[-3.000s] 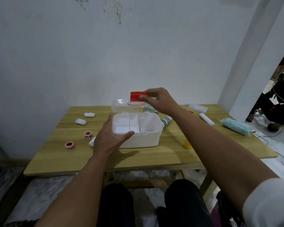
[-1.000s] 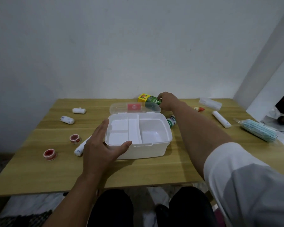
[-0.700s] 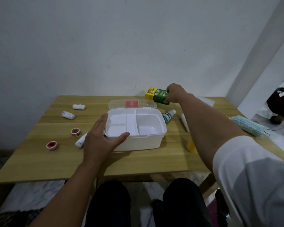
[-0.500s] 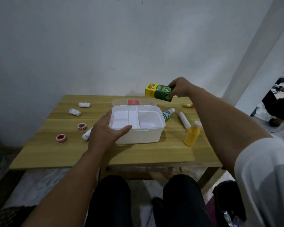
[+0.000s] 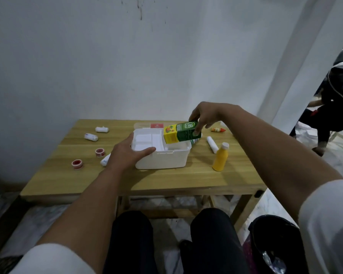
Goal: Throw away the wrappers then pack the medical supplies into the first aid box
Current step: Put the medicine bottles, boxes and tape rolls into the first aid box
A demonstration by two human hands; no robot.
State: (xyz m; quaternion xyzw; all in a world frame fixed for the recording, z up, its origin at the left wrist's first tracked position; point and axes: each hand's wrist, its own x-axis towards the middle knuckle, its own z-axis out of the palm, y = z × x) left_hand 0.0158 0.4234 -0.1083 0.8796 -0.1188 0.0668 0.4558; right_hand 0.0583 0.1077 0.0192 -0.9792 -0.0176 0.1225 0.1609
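The white first aid box (image 5: 162, 160) stands open in the middle of the wooden table (image 5: 166, 180), divided into compartments. Its clear lid (image 5: 147, 125) with a red label lies just behind it. My left hand (image 5: 127, 153) rests on the box's front left corner, thumb over the rim. My right hand (image 5: 203, 117) grips a green and yellow medicine carton (image 5: 180, 133), held tilted just above the box's right compartment.
Two bandage rolls (image 5: 102, 129) (image 5: 91, 137) and two red tape rolls (image 5: 100, 152) (image 5: 77, 164) lie on the table's left. A yellow bottle (image 5: 220, 160), a white roll (image 5: 212, 144) and a small orange tube (image 5: 217, 129) are right of the box. A black bin (image 5: 273, 244) stands below right.
My right hand set the lid behind the box, picked up the green and yellow carton from the back of the table and brought it down over the box. My left hand stayed on the box.
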